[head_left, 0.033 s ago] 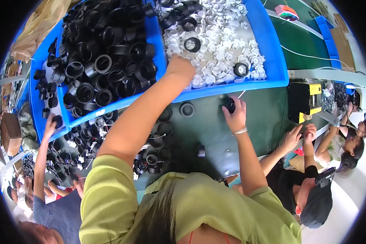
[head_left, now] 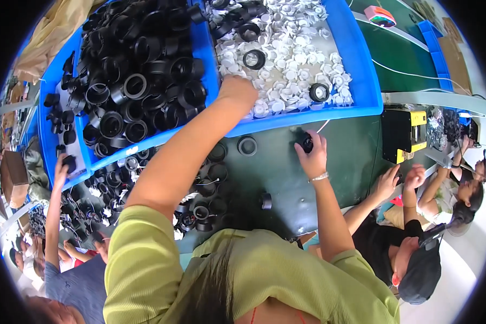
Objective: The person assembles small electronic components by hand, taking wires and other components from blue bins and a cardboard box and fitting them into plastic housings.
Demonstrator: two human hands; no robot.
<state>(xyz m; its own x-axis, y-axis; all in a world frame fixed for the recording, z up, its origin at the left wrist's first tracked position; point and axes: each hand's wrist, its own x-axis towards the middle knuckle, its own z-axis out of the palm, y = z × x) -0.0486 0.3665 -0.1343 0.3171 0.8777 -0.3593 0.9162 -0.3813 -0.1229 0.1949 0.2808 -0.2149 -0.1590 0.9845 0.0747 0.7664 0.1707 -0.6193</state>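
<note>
My left hand (head_left: 237,93) reaches over the near wall of a blue bin (head_left: 302,116), down among small white plastic pieces (head_left: 278,89). Its fingers are bent down and hidden behind the back of the hand, so whether they grip a piece does not show. Above the green table, my right hand (head_left: 314,154) holds a small round black part (head_left: 306,143) between thumb and fingers. A thin white wire (head_left: 323,126) shows just above that hand. Between my hands, a black ring (head_left: 247,146) lies flat on the table.
A neighbouring blue bin (head_left: 110,160) is heaped with black rings and sleeves. More black parts (head_left: 202,210) cover the table to the left, and a single black piece (head_left: 265,201) lies closer to me. A black-and-yellow device (head_left: 404,135) stands at right. Co-workers sit on both sides.
My left hand has barely shifted among the white pieces, and my right hand keeps its hold. The hand of the co-worker at left has moved slightly by the bin edge.
</note>
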